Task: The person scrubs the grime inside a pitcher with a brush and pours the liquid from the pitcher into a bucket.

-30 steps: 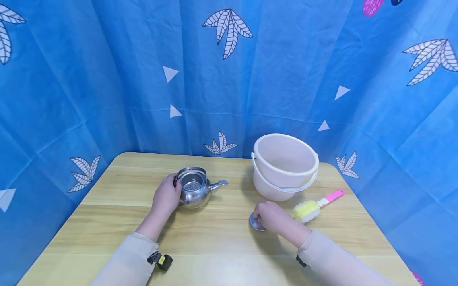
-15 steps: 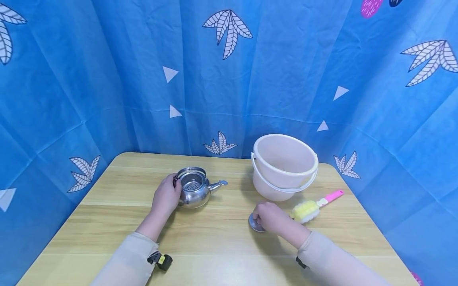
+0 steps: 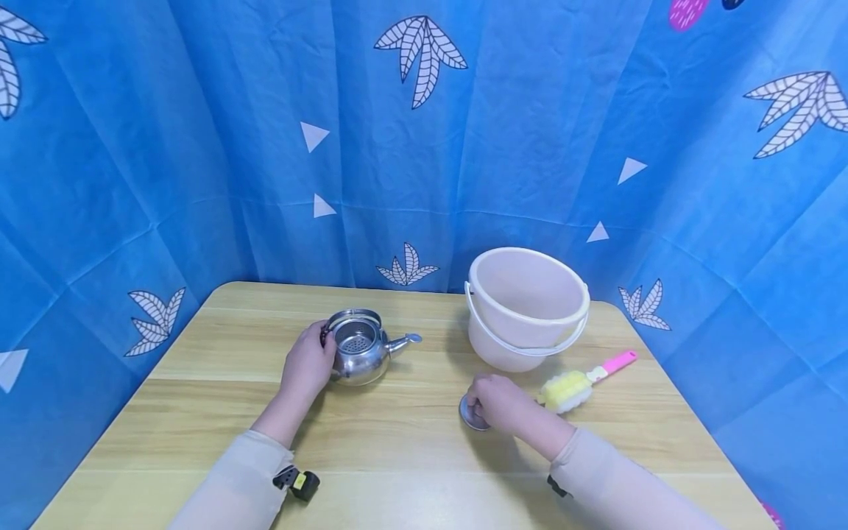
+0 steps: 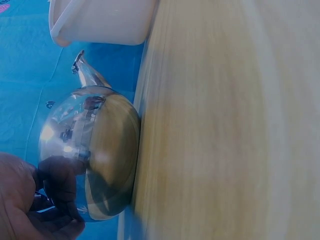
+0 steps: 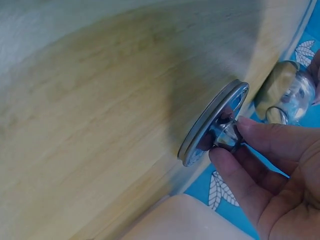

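A shiny steel teapot point(image 3: 361, 366) stands on the left half of the table, its top uncovered so that a perforated strainer shows inside. My left hand point(image 3: 308, 362) grips it at the handle side, opposite the spout, which points right; in the left wrist view the fingers point(image 4: 50, 225) curl close against the round body. Right of the middle, my right hand point(image 3: 501, 403) pinches the knob of a round metal lid point(image 3: 472, 415). The right wrist view shows thumb and fingers on that knob, with the lid point(image 5: 215, 122) knob side up, right at the tabletop.
A white bucket point(image 3: 510, 342) stands at the back right, its handle hanging down in front. Between it and my right forearm lies a yellow and white sponge brush point(image 3: 567, 391) with a pink handle. Blue patterned curtains point(image 3: 278, 147) enclose the wooden table point(image 3: 384, 456).
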Demonstrator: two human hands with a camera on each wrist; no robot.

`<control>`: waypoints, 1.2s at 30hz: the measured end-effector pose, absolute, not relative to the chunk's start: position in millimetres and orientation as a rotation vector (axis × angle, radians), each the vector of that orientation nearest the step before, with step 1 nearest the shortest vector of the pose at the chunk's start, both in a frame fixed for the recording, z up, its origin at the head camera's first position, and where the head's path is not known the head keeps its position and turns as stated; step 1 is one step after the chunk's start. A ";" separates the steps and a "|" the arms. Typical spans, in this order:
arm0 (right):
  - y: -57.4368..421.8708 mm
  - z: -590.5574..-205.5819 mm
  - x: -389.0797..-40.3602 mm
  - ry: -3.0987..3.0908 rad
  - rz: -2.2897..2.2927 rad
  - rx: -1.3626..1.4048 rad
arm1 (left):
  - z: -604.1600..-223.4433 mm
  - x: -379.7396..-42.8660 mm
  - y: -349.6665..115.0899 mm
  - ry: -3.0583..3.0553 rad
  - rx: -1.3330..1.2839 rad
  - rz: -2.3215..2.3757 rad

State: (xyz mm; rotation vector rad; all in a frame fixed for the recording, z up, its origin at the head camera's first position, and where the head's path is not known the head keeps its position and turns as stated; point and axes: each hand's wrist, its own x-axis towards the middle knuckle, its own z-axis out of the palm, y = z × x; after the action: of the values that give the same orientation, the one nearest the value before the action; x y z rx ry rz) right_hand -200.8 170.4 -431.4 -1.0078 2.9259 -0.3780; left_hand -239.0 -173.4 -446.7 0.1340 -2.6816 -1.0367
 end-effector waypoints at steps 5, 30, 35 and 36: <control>170.1 -430.7 -201.2 2.880 -0.391 -0.960 | -446.7 -238.8 -173.8 -2.680 0.131 -1.038; 166.6 -414.6 -203.8 2.915 -0.318 -0.951 | -449.3 -240.5 -174.0 -2.678 0.145 -1.047; 165.7 -410.9 -202.7 2.923 -0.341 -0.921 | -448.6 -240.0 -173.9 -2.667 0.135 -1.032; 165.4 -409.7 -202.4 2.929 -0.344 -0.914 | -448.4 -239.9 -173.9 -2.666 0.136 -1.032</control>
State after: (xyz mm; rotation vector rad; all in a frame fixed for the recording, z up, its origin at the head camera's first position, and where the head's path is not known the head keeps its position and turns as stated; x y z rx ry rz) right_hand -202.4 165.4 -409.7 -0.9139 2.9292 -0.3440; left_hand -239.9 -173.9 -448.4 0.1358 -2.6661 -1.0325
